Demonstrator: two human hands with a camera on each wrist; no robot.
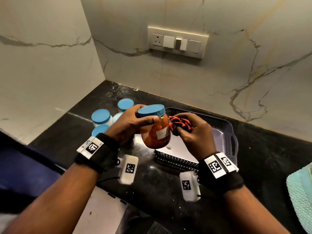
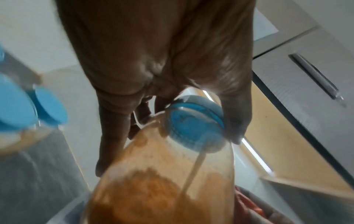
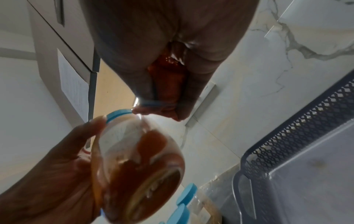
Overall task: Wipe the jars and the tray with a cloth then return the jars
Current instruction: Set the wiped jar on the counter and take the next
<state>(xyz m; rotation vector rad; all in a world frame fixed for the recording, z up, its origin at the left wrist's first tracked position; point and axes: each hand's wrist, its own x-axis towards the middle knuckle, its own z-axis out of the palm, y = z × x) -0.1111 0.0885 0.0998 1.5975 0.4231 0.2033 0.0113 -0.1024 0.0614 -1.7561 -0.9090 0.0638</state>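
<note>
My left hand (image 1: 133, 122) grips a clear jar (image 1: 156, 132) of orange-red powder by its blue lid, tilted in the air over the tray's near left corner. The same jar (image 2: 153, 181) fills the left wrist view, and the jar (image 3: 138, 163) shows in the right wrist view too. My right hand (image 1: 189, 130) holds a bunched red and black cloth (image 1: 180, 124) against the jar's right side near the neck. The cloth (image 3: 166, 78) sits between the fingers. The grey perforated tray (image 1: 226, 132) lies on the black counter with nothing in it.
Several blue-lidded jars (image 1: 102, 117) stand on the counter left of the tray, in the corner of the marble walls. A socket panel (image 1: 177, 42) is on the back wall. A pale green cloth (image 1: 300, 196) lies at the right edge.
</note>
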